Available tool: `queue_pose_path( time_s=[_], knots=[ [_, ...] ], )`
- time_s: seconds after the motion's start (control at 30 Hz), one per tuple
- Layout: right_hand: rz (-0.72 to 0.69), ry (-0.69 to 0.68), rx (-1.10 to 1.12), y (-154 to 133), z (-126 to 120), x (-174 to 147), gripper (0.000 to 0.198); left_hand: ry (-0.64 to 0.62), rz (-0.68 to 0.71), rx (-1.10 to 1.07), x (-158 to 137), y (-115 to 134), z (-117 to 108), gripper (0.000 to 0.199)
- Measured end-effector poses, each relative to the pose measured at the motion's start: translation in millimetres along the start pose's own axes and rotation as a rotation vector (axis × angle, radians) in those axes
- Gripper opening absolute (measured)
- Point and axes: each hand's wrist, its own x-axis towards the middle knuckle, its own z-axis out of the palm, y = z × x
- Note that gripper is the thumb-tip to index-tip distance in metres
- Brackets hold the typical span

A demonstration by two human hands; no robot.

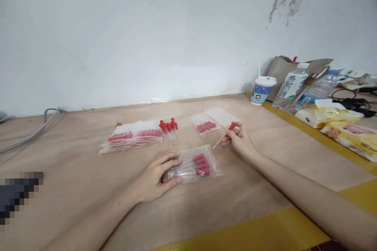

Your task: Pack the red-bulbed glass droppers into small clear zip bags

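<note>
My right hand pinches a dropper with a red rubber bulb and a thin clear tube, its tip pointing down left toward a clear zip bag. That bag lies flat with several red-bulbed droppers inside. My left hand rests on the bag's left end, thumb and fingers apart. Beyond it lies a loose pile of droppers, bulbs pointing away. Behind my right hand is another bag of droppers beside a white bag or sheet.
Stacked bags of droppers lie at the left. At the right stand a paper cup, a water bottle and yellow tissue packs. A grey cable runs along the left. Yellow tape crosses the brown table covering.
</note>
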Motion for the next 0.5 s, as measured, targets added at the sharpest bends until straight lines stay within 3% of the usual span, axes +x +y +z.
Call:
queue_pose_path(
  time_s=[0.2, 0.5],
  knots=[
    [0.094, -0.044, 0.09, 3.3, 21.8, -17.2, 0.036, -0.008, -0.008, 0.004, 0.8, 1.4, -0.4, 0.044],
    [0.161, -0.136, 0.203, 3.3, 18.8, -29.6, 0.028, -0.001, -0.003, 0.016, 1.4, 2.9, -1.3, 0.044]
  ],
)
